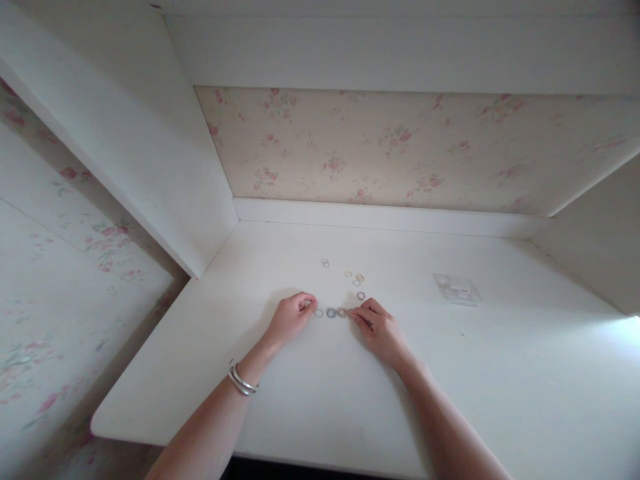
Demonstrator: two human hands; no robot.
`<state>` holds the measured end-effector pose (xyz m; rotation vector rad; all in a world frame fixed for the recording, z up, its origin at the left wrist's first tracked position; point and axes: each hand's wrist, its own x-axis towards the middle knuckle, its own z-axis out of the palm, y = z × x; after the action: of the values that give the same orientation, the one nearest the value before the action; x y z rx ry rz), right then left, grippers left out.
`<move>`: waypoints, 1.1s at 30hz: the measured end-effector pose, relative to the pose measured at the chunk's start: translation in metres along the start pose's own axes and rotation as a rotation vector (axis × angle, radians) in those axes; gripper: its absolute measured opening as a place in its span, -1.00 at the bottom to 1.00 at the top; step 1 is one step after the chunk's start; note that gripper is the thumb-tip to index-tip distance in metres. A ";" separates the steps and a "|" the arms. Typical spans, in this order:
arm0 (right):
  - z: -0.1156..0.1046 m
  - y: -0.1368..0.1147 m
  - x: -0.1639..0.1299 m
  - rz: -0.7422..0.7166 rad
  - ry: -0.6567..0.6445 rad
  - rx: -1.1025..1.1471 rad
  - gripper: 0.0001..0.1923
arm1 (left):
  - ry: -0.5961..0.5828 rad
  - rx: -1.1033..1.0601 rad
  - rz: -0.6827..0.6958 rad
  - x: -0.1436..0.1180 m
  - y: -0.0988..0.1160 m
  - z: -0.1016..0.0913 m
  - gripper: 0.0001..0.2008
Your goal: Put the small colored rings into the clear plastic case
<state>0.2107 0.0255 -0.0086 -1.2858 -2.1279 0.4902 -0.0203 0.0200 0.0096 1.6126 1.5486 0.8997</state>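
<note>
**Tiny rings lined up between two hands on white desk**

Left hand [291,317] loosely curled, fingertips pinching at something small, what exactly cannot be told. Right hand [379,328] fingers extended, tips touching the short row of small thin coloured rings [336,312] between the hands. Rings look light, stiff, likely to skid; best pinched by the rim. More loose rings [354,278] at 12 o'clock. Small clear plastic bag [457,289] at 2 o'clock. White desk [500,373] has open room right; side panel close at 10 o'clock.
</note>
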 end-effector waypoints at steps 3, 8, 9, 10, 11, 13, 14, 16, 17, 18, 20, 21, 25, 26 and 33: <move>0.001 0.002 0.000 -0.023 -0.047 -0.069 -0.71 | 0.008 0.001 0.012 0.001 -0.004 0.001 -0.70; 0.001 0.005 0.000 -0.008 -0.077 -0.074 -0.71 | 0.001 0.018 0.024 0.002 -0.009 0.002 -0.70; 0.000 0.005 0.000 -0.005 -0.085 -0.075 -0.71 | -0.002 0.021 0.023 0.002 -0.009 0.002 -0.69; 0.000 0.005 0.000 -0.003 -0.093 -0.079 -0.70 | -0.003 0.023 0.021 0.002 -0.010 0.002 -0.69; -0.001 0.004 0.000 -0.004 -0.099 -0.083 -0.70 | -0.004 0.024 0.020 0.002 -0.010 0.003 -0.69; -0.002 0.004 0.000 -0.010 -0.102 -0.088 -0.71 | -0.008 0.027 0.019 0.003 -0.010 0.003 -0.69; -0.003 0.003 0.000 -0.012 -0.099 -0.085 -0.71 | -0.007 0.028 0.019 0.002 -0.009 0.003 -0.69; -0.004 0.003 -0.001 -0.009 -0.090 -0.070 -0.72 | -0.003 0.036 0.016 0.002 -0.009 0.003 -0.69; -0.004 0.003 -0.001 -0.006 -0.083 -0.059 -0.72 | -0.001 0.041 0.016 0.002 -0.008 0.003 -0.69; -0.004 0.004 -0.001 -0.001 -0.077 -0.050 -0.72 | 0.001 0.047 0.016 0.002 -0.008 0.003 -0.69; -0.003 0.005 -0.001 0.006 -0.067 -0.037 -0.73 | 0.000 0.057 0.017 0.002 -0.008 0.002 -0.69; -0.003 0.006 0.000 0.010 -0.066 -0.037 -0.73 | -0.005 0.058 0.018 0.003 -0.008 0.002 -0.69; -0.002 0.007 0.001 0.019 -0.088 -0.059 -0.74 | -0.015 0.066 0.022 0.003 -0.009 0.002 -0.69; -0.001 0.007 0.001 0.018 -0.093 -0.063 -0.75 | -0.014 0.071 0.025 0.003 -0.009 0.002 -0.69; -0.003 0.004 0.000 -0.006 -0.094 -0.060 -0.74 | -0.008 0.098 0.034 0.002 -0.008 0.002 -0.69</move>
<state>0.2157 0.0272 -0.0084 -1.3124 -2.2395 0.4964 -0.0223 0.0226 0.0017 1.7145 1.5855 0.8457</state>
